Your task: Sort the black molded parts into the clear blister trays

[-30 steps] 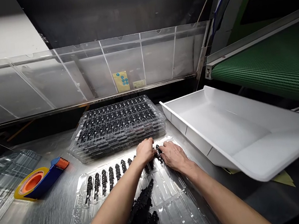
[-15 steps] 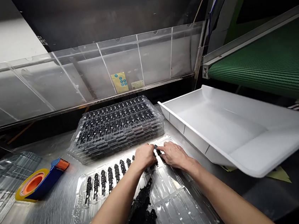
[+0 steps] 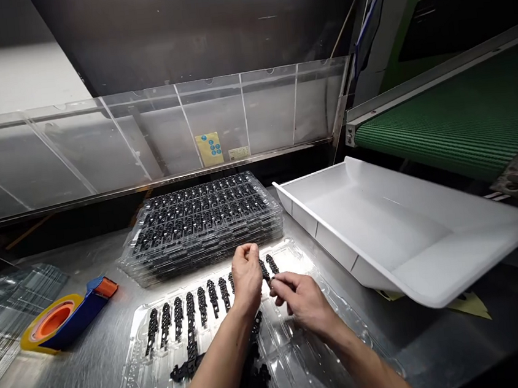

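A clear plastic tray (image 3: 299,362) lies before me, with a row of narrow black plastic parts (image 3: 178,318) in its far slots. More black parts (image 3: 256,385) lie in a loose heap on the tray, partly behind my left forearm. My left hand (image 3: 248,278) is over the far row, thumb and fingertips pinched together; anything between them is too small to make out. Closer to me on the right, my right hand (image 3: 303,300) is closed at the fingertips beside the last black parts of the row (image 3: 272,263). Something dark shows at its fingertips, but I cannot tell what.
Behind the tray stands a stack of filled clear trays (image 3: 202,224). A white bin (image 3: 382,224) sits at the right, below a green conveyor belt (image 3: 459,117). At the left are a tape dispenser (image 3: 68,319) and more stacked clear trays (image 3: 17,318).
Both hands have come away from the row's right end: the left lifted slightly leftward, the right drew back toward me. Two black parts there now show between them. The view has shifted slightly.
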Demonstrator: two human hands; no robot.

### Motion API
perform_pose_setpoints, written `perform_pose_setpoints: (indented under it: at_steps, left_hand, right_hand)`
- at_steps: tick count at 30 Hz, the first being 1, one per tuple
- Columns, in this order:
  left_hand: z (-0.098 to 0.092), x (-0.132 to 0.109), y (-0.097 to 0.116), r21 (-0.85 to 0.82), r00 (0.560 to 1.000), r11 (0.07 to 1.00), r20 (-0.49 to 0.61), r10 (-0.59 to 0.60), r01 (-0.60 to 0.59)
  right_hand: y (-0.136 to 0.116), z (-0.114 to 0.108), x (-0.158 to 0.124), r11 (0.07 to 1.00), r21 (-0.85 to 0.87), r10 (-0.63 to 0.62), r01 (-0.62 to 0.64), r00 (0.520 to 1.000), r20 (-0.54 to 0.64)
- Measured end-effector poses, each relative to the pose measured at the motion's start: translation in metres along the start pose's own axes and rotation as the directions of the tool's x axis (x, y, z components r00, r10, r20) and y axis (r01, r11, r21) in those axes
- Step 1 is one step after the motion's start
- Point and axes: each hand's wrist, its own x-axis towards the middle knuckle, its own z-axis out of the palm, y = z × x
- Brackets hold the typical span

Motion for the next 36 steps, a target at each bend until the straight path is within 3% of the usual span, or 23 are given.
perform_pose_setpoints:
  at_steps: [2, 6, 9, 11, 13, 15, 22, 33, 36]
  left_hand:
    - [-0.012, -0.007, -0.001, 0.060, 0.997, 0.998, 0.076, 0.003, -0.007]
    - [-0.054, -0.031, -0.015, 0.268, 0.976, 0.962, 0.218, -0.002, -0.058]
    - [-0.080, -0.058, -0.032, 0.420, 0.956, 0.903, 0.289, -0.041, -0.088]
    - [-0.087, -0.076, -0.041, 0.550, 0.937, 0.821, 0.345, -0.057, -0.153]
    - [-0.088, -0.089, -0.044, 0.649, 0.921, 0.728, 0.385, -0.067, -0.219]
    - [-0.087, -0.096, -0.043, 0.679, 0.915, 0.697, 0.395, -0.080, -0.232]
    - [-0.086, -0.103, -0.046, 0.688, 0.918, 0.693, 0.385, -0.097, -0.215]
    - [-0.088, -0.115, -0.055, 0.649, 0.950, 0.729, 0.313, 0.005, -0.218]
    - [-0.092, -0.118, -0.056, 0.588, 0.963, 0.783, 0.264, 0.053, -0.204]
  right_hand:
    - [0.005, -0.013, 0.006, 0.995, -0.090, 0.035, -0.042, 0.996, -0.085]
    - [0.017, -0.041, 0.029, 0.941, -0.276, 0.117, -0.194, 0.955, -0.274]
    - [0.024, -0.045, 0.045, 0.899, -0.360, 0.133, -0.248, 0.939, -0.317]
    - [0.027, -0.042, 0.050, 0.886, -0.386, 0.138, -0.258, 0.940, -0.312]
    - [0.028, -0.038, 0.050, 0.883, -0.391, 0.142, -0.258, 0.943, -0.301]
    - [0.028, -0.036, 0.047, 0.888, -0.380, 0.147, -0.257, 0.944, -0.295]
    - [0.026, -0.032, 0.042, 0.913, -0.295, 0.194, -0.281, 0.936, -0.293]
    - [0.035, -0.028, 0.040, 0.886, -0.257, 0.291, -0.386, 0.894, -0.340]
    - [0.033, -0.028, 0.038, 0.873, -0.285, 0.296, -0.396, 0.895, -0.335]
